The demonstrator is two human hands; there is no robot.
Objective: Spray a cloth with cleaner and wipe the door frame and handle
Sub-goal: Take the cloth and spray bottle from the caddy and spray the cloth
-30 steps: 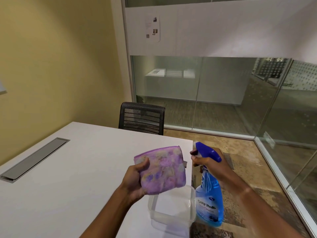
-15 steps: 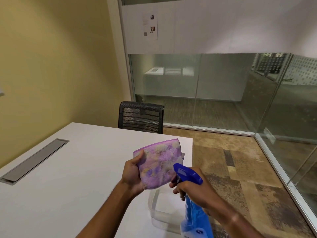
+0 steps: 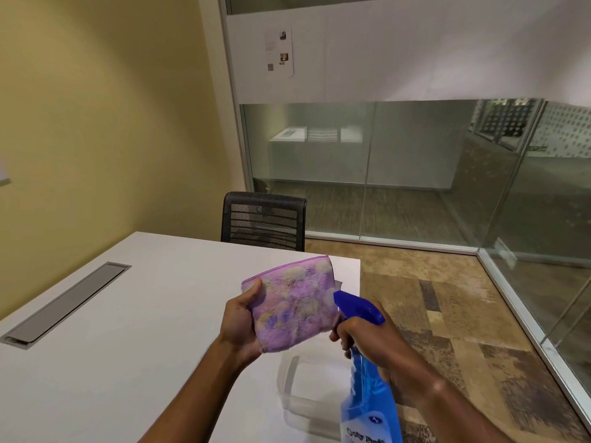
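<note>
The left hand (image 3: 241, 324) grips a folded purple microfibre cloth (image 3: 292, 303) by its left edge, thumb on the front face, holding it upright in the air above the right end of the white table (image 3: 128, 330). The right hand (image 3: 367, 340) is wrapped round the neck of a blue spray bottle (image 3: 367, 394), fingers curled at the trigger, and the dark blue nozzle head (image 3: 356, 306) points at the cloth's right side, just beside it or touching; which of the two cannot be told. No mist or wet patch is plain on the fabric, so whether a squeeze has landed yet cannot be told. Below the hands, a clear plastic container (image 3: 287, 378) sits at the table's near right corner. A grey cable hatch (image 3: 67, 305) is set into the table towards its left edge, and a black mesh chair (image 3: 263, 220) stands at the far edge. By my judgement the task is in its first step: the cleaner is being put on the cloth. The wiping of the door frame and handle is all left to do, and neither is clearly identifiable among the glass partitions (image 3: 415, 171) ahead.
</note>
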